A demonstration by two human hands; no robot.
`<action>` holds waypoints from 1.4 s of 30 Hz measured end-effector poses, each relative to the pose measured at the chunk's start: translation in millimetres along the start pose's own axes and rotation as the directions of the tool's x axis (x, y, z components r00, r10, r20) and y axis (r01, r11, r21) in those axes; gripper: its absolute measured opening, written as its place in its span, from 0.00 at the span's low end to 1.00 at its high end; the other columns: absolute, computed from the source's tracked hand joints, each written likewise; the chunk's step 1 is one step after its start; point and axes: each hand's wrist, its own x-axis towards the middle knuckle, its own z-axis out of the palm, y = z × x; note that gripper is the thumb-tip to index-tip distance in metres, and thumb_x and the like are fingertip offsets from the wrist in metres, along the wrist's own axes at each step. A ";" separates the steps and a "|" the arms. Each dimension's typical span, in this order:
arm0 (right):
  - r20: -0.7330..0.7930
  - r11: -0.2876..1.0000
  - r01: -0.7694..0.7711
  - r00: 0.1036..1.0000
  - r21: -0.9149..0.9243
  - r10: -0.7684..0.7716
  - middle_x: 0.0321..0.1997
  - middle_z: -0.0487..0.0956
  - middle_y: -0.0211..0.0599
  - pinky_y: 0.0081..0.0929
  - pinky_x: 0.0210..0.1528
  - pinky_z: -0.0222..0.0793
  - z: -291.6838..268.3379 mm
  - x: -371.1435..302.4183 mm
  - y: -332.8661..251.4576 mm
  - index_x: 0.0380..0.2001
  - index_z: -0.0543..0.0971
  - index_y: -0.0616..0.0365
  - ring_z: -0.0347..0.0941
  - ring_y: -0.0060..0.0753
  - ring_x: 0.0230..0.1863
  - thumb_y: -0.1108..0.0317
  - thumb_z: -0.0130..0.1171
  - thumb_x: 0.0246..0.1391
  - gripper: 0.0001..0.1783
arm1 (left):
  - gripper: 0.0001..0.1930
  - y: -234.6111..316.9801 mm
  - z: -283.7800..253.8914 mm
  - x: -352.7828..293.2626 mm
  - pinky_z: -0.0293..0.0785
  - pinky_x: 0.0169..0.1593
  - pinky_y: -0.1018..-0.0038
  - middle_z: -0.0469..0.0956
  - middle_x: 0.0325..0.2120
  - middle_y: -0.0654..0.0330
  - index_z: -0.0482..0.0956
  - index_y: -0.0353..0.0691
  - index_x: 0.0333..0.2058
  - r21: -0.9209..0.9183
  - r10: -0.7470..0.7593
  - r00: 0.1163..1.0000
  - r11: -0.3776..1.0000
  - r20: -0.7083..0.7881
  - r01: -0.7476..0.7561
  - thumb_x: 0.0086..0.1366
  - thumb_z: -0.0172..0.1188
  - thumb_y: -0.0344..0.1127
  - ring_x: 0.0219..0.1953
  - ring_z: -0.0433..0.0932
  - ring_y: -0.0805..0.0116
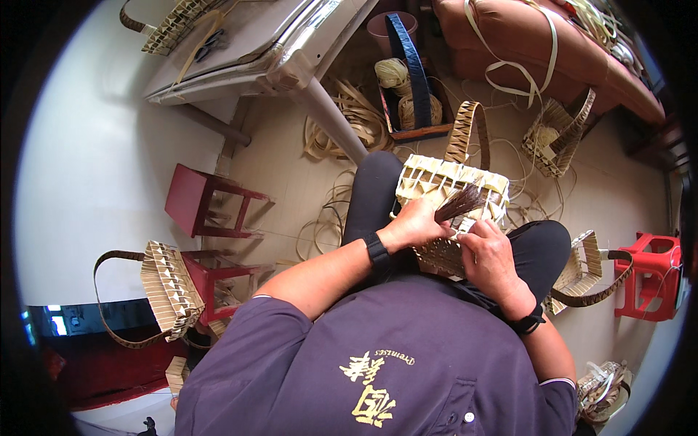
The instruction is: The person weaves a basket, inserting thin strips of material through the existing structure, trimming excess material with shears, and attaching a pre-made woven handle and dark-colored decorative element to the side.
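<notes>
A pale woven basket [452,171] with a tall handle [460,134] laced in brown sits on my lap between my knees. My left hand [417,224] is closed at the basket's near side, and a tuft of dark brown bristles [461,203] fans out from its fingers toward the upper right. Beside it, my right hand [496,260] has its fingers bent and pinched together at the basket's near right part. Whatever lies between those right fingertips is too small to make out. My hands hide part of the weaving.
A table [254,54] with scissors [209,45] stands at upper left. Coiled strips [349,120] lie below it, near a box [422,134] with a blue handle. More woven baskets [558,138] surround me, with a red plastic stool [647,275] at right and a dark red stool [193,200] at left.
</notes>
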 end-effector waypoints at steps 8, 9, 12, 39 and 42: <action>-0.057 0.982 0.111 0.993 0.151 -0.103 0.35 0.77 0.42 0.42 0.43 0.76 3.0 0.0 3.9 0.33 0.82 0.61 0.76 0.50 0.40 0.83 0.63 0.44 0.10 | 0.27 29.2 0.9 -2.6 0.80 0.46 0.56 0.83 0.39 0.41 0.78 0.35 0.50 0.471 -0.142 0.988 0.869 -0.062 0.154 0.54 0.73 0.43 0.40 0.83 0.41; -0.058 0.981 0.121 0.992 0.151 -0.114 0.35 0.77 0.42 0.42 0.43 0.76 2.8 0.7 3.6 0.33 0.82 0.61 0.76 0.50 0.40 0.83 0.63 0.44 0.10 | 0.26 32.8 1.2 -2.6 0.80 0.46 0.55 0.83 0.37 0.41 0.79 0.34 0.49 0.496 -0.136 0.989 0.855 -0.061 0.148 0.55 0.73 0.43 0.40 0.83 0.39; -0.067 0.978 0.127 0.991 0.166 -0.117 0.35 0.77 0.42 0.42 0.43 0.76 3.9 1.5 2.9 0.32 0.81 0.61 0.75 0.50 0.40 0.84 0.62 0.44 0.10 | 0.25 37.7 2.9 -4.4 0.79 0.46 0.53 0.83 0.34 0.41 0.79 0.32 0.46 0.481 -0.087 0.990 0.867 -0.111 0.130 0.56 0.74 0.42 0.40 0.82 0.35; -0.077 0.976 0.145 0.988 0.159 -0.134 0.34 0.77 0.42 0.43 0.41 0.75 3.2 1.5 0.8 0.29 0.79 0.62 0.75 0.50 0.39 0.84 0.61 0.43 0.09 | 0.18 45.4 3.9 -4.6 0.76 0.44 0.50 0.81 0.34 0.42 0.72 0.34 0.42 0.519 0.045 0.997 0.855 -0.058 -0.009 0.57 0.71 0.28 0.41 0.81 0.37; -0.069 0.979 0.133 0.990 0.153 -0.123 0.33 0.76 0.42 0.43 0.41 0.75 1.0 -1.0 1.0 0.29 0.79 0.61 0.74 0.51 0.39 0.84 0.61 0.43 0.09 | 0.16 43.5 0.0 -4.5 0.78 0.44 0.53 0.82 0.34 0.44 0.76 0.34 0.42 0.413 0.045 0.998 0.911 -0.040 -0.024 0.58 0.72 0.31 0.40 0.83 0.42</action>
